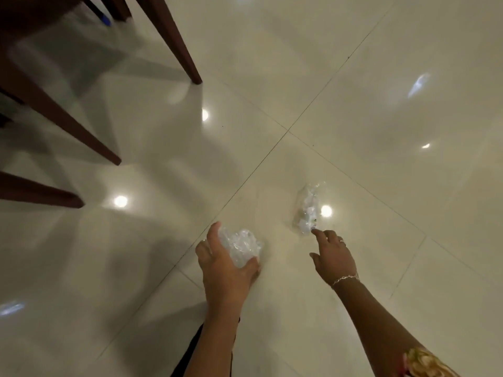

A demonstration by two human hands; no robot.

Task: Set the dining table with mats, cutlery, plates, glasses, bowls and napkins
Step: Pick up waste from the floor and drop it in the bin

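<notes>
Crumpled plastic (241,246) (no legible label)

A crumpled clear plastic wrapper (241,246) sits bunched in the left hand (226,265). A second clear wrapper (309,208) lies on the floor (381,104), the right hand (333,257) fingertip touching it.

Dim, soft-focus view; lamp glare on glossy floor (353,77).

Both forearms are bare. The right hand (333,255) wears a thin ring (341,241) on one finger and a fine silver chain bracelet (345,279) at the wrist. A patterned gold and pink sleeve (426,363) shows further up that arm.
</notes>
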